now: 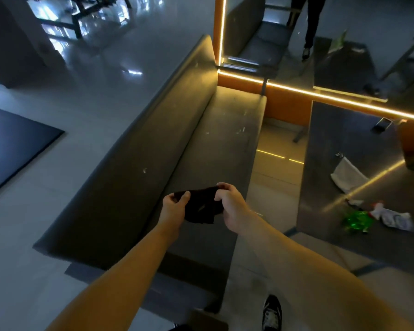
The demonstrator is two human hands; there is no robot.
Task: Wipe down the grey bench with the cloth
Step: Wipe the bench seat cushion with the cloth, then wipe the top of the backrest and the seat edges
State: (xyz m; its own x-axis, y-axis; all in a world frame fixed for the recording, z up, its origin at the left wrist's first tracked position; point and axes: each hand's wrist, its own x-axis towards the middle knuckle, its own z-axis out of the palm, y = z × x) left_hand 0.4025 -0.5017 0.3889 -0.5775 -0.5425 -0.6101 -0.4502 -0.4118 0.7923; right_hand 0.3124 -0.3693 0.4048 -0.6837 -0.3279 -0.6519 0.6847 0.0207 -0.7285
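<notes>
A long grey bench [227,130] with a sloped backrest on its left runs away from me toward an orange lit wall. Above its near half I hold a dark cloth [198,204] stretched between both hands. My left hand [173,207] pinches the cloth's left edge, thumb on top. The cloth's right upper corner is gripped by my right hand [231,205], fingers curled over it. The cloth hangs in the air and does not touch the seat.
A dark table [344,163] stands right of the bench with a phone [381,125], a white cloth [347,175], a green object [357,220] and a white spray bottle [392,216]. A narrow aisle lies between them, with my shoe [271,311] in it. A person's legs [311,22] stand far back.
</notes>
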